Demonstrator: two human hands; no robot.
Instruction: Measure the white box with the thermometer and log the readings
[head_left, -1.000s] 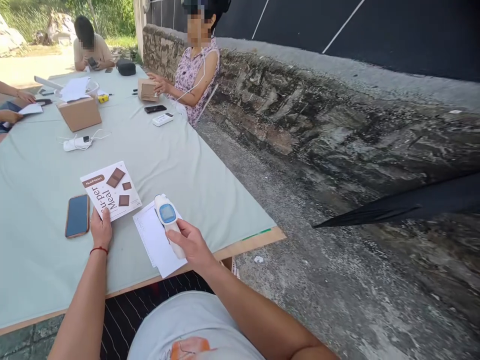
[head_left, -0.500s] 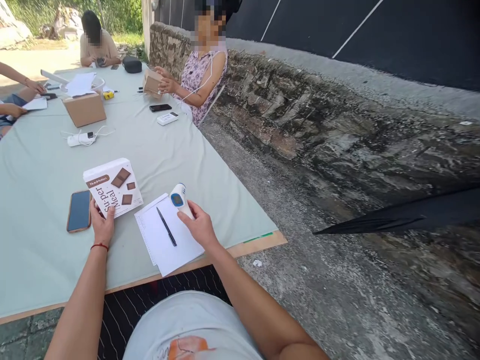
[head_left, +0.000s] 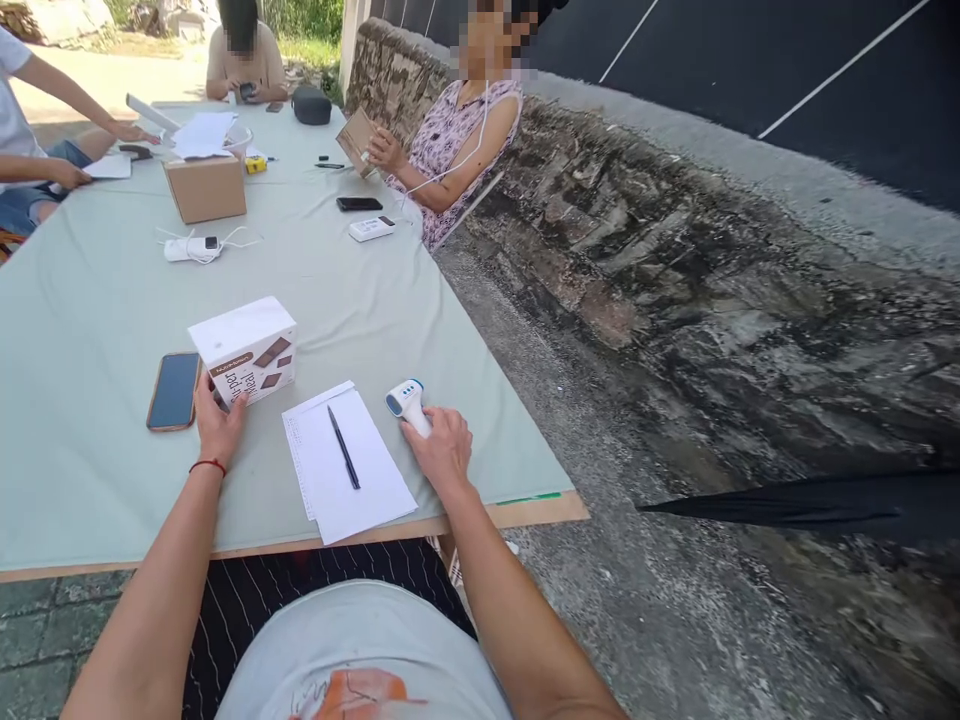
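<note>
The left hand has its grip clamped on the lower near corner of a white box, thumb across the printed face and fingers round the side. Brown squares and sideways lettering mark that face, and the plain white top is tipped into view. Whether the box's underside meets the cloth cannot be told. The right hand has its grip closed round the handle of a white and blue handheld thermometer, palm down, the head pointing away from the wrist.

Between the hands, sheets of paper overlap at the near edge of the table, with a black pen lying slantwise on them. A phone in a brown case lies just left of the left hand.

Farther along the cloth are a white device with a cord, a cardboard box and, toward the right side, a black phone near a white gadget. Beyond these, a seated person in a floral top holds a small carton. Another person sits at the far end, near a black case.
</note>
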